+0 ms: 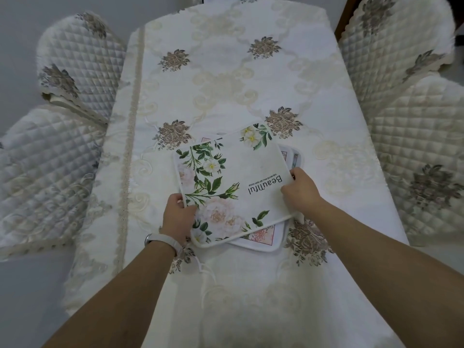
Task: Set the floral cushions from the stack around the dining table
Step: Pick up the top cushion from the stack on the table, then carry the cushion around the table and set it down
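A white floral cushion [236, 177] printed with green leaves, pale roses and the word "Beautiful" lies on top of a small stack [271, 238] in the middle of the dining table [226, 71]. My left hand [179, 217] grips its near left edge, thumb on top. At the cushion's right edge my right hand [300, 189] pinches it. The top cushion sits turned and slightly raised over the ones beneath, whose corners poke out at the right and at the near side.
The table wears a cream embroidered cloth with grey-brown flower patches. Quilted chair covers stand on both sides: two at the left [80, 61] [42, 172], two at the right [391, 54] [421, 159]. Grey floor shows at the far left.
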